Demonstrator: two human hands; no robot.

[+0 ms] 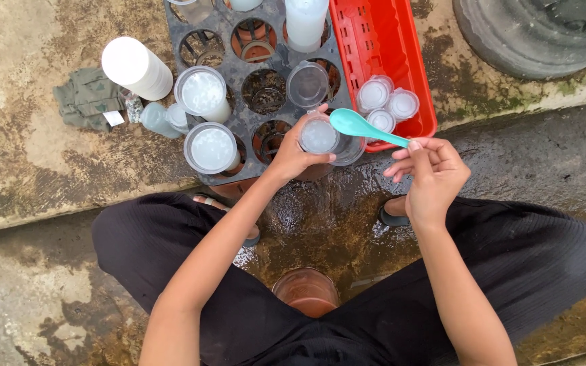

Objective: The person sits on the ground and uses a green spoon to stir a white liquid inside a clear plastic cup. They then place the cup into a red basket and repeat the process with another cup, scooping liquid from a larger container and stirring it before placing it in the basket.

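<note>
Left hand [293,157] clamped round small clear cup [319,135] of whitish liquid at dark tray's [276,68] near edge; right hand [432,173] pinching teal spoon [364,127] handle. Cup likely light, thin-walled, wet; best gripped round sides.

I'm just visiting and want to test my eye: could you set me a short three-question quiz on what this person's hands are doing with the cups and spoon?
1. True or false: the right hand holds a turquoise plastic spoon.
2. What does the left hand hold? A) a small clear plastic cup of whitish filling B) a folded green cloth C) a tall white stack of cups
3. Fill in: the three small lidded clear cups sit in the ___ plastic basket.

Key: 1 true; 2 A; 3 red.
</note>
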